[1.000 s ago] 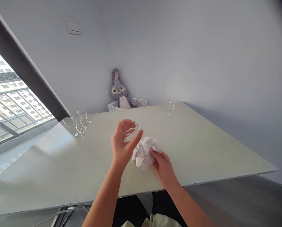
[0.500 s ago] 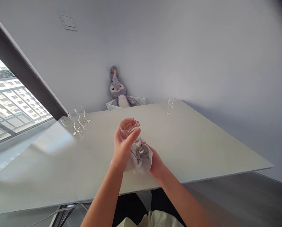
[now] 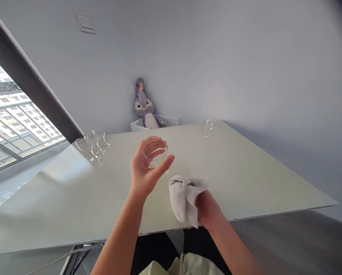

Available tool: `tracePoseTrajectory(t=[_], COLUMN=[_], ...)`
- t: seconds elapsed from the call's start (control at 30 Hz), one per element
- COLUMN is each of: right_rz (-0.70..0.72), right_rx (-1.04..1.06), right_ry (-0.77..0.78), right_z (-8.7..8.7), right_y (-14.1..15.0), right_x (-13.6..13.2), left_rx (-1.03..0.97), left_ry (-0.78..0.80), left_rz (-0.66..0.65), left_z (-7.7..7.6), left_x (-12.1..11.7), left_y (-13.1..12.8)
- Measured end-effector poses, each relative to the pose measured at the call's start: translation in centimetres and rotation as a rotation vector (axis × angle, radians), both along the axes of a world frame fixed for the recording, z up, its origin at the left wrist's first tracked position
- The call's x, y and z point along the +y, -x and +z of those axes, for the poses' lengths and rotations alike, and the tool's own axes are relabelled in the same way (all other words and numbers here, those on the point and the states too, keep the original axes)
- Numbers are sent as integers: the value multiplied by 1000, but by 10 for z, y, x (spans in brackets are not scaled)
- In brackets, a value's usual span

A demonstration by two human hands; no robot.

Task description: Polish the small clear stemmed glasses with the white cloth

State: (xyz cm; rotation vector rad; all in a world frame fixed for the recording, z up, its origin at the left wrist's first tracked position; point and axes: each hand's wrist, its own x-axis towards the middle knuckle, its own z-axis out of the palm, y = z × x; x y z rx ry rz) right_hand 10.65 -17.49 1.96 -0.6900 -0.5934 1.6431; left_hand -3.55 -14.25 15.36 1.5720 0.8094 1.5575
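Above the table's middle, my left hand [image 3: 146, 164] curls around the bowl of a clear wine glass [image 3: 155, 154], its rim facing up toward me. The lower part of this glass is mostly hidden by the hand. Lower and to the right, my right hand [image 3: 209, 208] grips a pale grey cloth [image 3: 184, 198], which hangs in loose folds in front of the fingers. Cloth and glass are apart.
Several clear wine glasses [image 3: 95, 157] stand at the table's far left. Another wine glass [image 3: 209, 124] stands near the far right corner of the white table [image 3: 259, 183]. Behind the far edge, a plush rabbit [image 3: 146, 109] sits in a white basket [image 3: 171, 121].
My right hand has drawn the cloth off the glass's foot and moved right and toward me. My left hand, still around the bowl, has shifted slightly left and up.
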Motion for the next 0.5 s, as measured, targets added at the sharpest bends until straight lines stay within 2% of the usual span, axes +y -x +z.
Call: tracePoseTrajectory(t=[0.1,0.2,0.37,0.43,0.5], right_rz=[-10,13,122,135,90], right_rx=[278,405,448,442,435], right_ry=[105,106,104,111,101], right_z=[12,24,24,22,24], right_y=[8,27,47,45,39], right_x=[1,-1,-12,-12,-8], left_rx=[-36,-21,12,15,25], left_ry=[-8,-83,-210,-210,-167], left_rz=[23,51,173,174,128], left_z=[-6,-15,-20,-18,-16], left_x=[2,4,3,0,-3], left_y=[-3,-9,-11,-9,-8])
